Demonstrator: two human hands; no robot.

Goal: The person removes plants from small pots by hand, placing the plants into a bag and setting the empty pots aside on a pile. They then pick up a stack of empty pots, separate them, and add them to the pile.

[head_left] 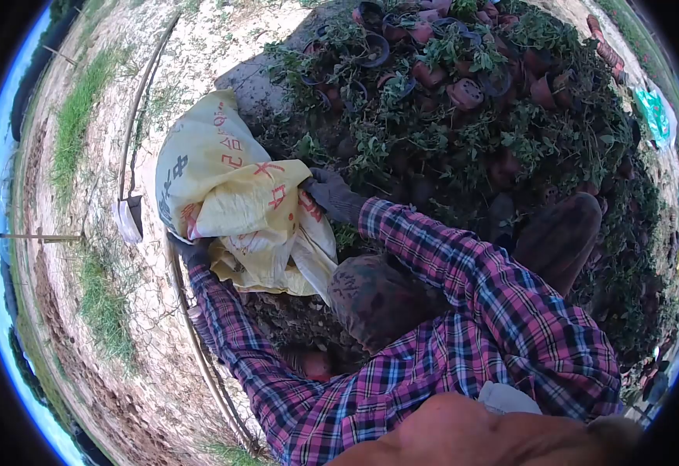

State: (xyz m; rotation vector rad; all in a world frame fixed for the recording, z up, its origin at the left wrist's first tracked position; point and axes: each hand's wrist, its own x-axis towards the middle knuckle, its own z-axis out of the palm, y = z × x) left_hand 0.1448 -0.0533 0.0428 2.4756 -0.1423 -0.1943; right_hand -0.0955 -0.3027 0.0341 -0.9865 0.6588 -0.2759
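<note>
A yellowish woven sack (227, 194) with red and dark printed characters lies in front of me, bulging at its far end and creased near me. My right hand (332, 194), in a dark glove, grips the sack's right edge with its fingers closed. At the sack's lower left is my left hand (192, 250), also in a dark glove; its fingers are mostly hidden by the sack. My knee (378, 299) is close to the sack's near right side.
A large heap of green plants and reddish-brown pots (464, 93) spreads beyond and to the right. A long thin hose or pole (141, 101) runs over the dry ground at left. A white and dark object (128, 220) lies beside it. A green and white bag (654, 116) is far right.
</note>
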